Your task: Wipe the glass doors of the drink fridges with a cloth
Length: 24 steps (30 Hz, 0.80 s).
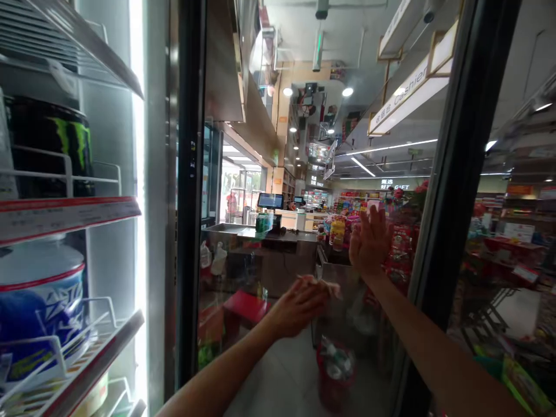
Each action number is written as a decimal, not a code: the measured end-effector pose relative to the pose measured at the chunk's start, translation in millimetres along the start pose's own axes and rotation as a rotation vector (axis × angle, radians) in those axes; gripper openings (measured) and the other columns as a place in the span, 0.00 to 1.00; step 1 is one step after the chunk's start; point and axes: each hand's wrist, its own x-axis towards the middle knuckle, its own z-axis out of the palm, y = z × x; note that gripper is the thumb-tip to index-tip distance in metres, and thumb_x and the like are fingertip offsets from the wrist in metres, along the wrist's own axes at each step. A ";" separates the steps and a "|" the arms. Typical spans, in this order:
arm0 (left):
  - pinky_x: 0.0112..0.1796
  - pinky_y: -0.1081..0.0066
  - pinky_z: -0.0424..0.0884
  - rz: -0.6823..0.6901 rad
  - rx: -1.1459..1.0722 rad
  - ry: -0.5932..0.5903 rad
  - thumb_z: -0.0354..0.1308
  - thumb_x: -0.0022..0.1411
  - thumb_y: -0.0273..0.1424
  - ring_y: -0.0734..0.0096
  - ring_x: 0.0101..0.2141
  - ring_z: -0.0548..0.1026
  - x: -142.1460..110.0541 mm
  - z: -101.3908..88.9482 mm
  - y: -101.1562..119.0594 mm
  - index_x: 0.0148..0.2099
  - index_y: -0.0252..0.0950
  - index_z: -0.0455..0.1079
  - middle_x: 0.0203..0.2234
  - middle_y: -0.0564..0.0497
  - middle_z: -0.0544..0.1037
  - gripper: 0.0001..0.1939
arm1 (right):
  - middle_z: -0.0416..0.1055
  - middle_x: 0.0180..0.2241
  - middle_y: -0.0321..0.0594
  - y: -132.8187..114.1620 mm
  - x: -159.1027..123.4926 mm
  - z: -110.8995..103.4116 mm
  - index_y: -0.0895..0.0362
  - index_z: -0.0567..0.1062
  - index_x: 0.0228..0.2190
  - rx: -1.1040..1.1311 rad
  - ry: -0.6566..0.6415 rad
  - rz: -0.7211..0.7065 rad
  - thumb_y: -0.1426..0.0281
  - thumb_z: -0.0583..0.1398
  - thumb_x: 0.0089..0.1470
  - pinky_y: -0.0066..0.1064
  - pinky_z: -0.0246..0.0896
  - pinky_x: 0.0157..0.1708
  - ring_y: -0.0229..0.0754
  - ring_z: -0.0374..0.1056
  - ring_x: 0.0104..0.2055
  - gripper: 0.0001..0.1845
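Observation:
In the head view, a tall glass door (278, 260) with a dark frame (463, 162) fills the middle. My left hand (295, 310) is closed over a crumpled, light-coloured cloth (328, 286) at the glass. The cloth pokes out past the fingertips, and most of it is hidden under the hand. Higher up and to the right, my right hand (369, 240) lies flat at the pane with its fingers stretched out, holding nothing.
At left stand lit cooler shelves (69, 217) with a black can-shaped container (47, 136) and a blue-and-white one (43, 307). Low in the glass shows a red bucket (336, 388) with a bottle inside. A checkout counter (260, 234) and red goods appear through or reflected in the pane.

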 end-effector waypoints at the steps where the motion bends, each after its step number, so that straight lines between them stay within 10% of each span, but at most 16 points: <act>1: 0.62 0.57 0.43 0.133 -0.022 -0.035 0.48 0.61 0.37 0.67 0.64 0.40 7.9 2.6 6.8 0.59 0.49 0.56 0.64 0.63 0.44 0.23 | 0.52 0.61 0.46 0.8 0.2 -0.9 0.56 0.57 0.57 0.001 -0.003 -0.011 0.67 0.48 0.55 0.49 0.33 0.61 0.46 0.41 0.65 0.27; 4: 0.61 0.55 0.44 0.081 0.014 -0.041 0.47 0.62 0.36 0.67 0.63 0.41 15.5 -3.1 -17.2 0.58 0.50 0.57 0.63 0.63 0.46 0.22 | 0.52 0.61 0.46 1.8 1.1 -3.1 0.55 0.58 0.57 0.006 -0.010 -0.028 0.68 0.48 0.55 0.49 0.33 0.61 0.46 0.41 0.65 0.27; 8: 0.58 0.42 0.42 -0.507 0.169 0.170 0.44 0.63 0.29 0.55 0.63 0.36 1.3 -27.5 -100.2 0.65 0.37 0.41 0.64 0.43 0.41 0.30 | 0.52 0.61 0.46 -1.1 1.7 -5.0 0.56 0.59 0.56 0.011 -0.009 -0.007 0.68 0.48 0.55 0.47 0.32 0.61 0.45 0.40 0.65 0.26; 11: 0.56 0.38 0.43 -0.763 0.229 0.221 0.43 0.62 0.26 0.50 0.63 0.34 -6.4 -35.1 -110.0 0.66 0.31 0.35 0.64 0.35 0.38 0.33 | 0.53 0.61 0.46 -4.9 2.1 -7.5 0.56 0.60 0.56 0.020 0.003 0.006 0.68 0.48 0.55 0.48 0.33 0.61 0.45 0.40 0.65 0.26; 13: 0.59 0.45 0.44 -0.631 0.188 0.140 0.46 0.61 0.29 0.55 0.63 0.38 -7.3 -29.6 -75.9 0.65 0.40 0.41 0.64 0.45 0.43 0.32 | 0.53 0.61 0.46 -6.6 2.5 -9.7 0.56 0.60 0.56 0.035 0.004 0.003 0.69 0.48 0.55 0.49 0.33 0.61 0.45 0.40 0.65 0.26; 17: 0.62 0.55 0.45 0.184 0.029 -0.130 0.50 0.60 0.35 0.64 0.63 0.45 -6.4 -6.2 11.8 0.57 0.51 0.59 0.63 0.60 0.50 0.22 | 0.52 0.61 0.47 -5.5 3.0 -13.5 0.56 0.60 0.56 0.072 0.011 -0.025 0.69 0.49 0.55 0.49 0.34 0.61 0.46 0.40 0.65 0.26; 19: 0.62 0.53 0.43 0.359 0.011 -0.180 0.50 0.60 0.35 0.63 0.63 0.46 -7.3 -0.4 21.5 0.56 0.49 0.62 0.63 0.59 0.49 0.20 | 0.52 0.61 0.46 -3.6 2.9 -15.0 0.55 0.60 0.56 0.086 0.014 -0.039 0.69 0.50 0.55 0.50 0.34 0.61 0.47 0.40 0.65 0.26; 24: 0.60 0.46 0.43 -0.375 0.129 0.102 0.48 0.60 0.31 0.57 0.63 0.46 -12.0 -14.3 -53.5 0.64 0.44 0.49 0.63 0.49 0.50 0.29 | 0.54 0.60 0.44 -2.8 1.5 -18.9 0.53 0.55 0.58 0.106 -0.001 -0.036 0.69 0.48 0.55 0.50 0.33 0.61 0.46 0.40 0.65 0.28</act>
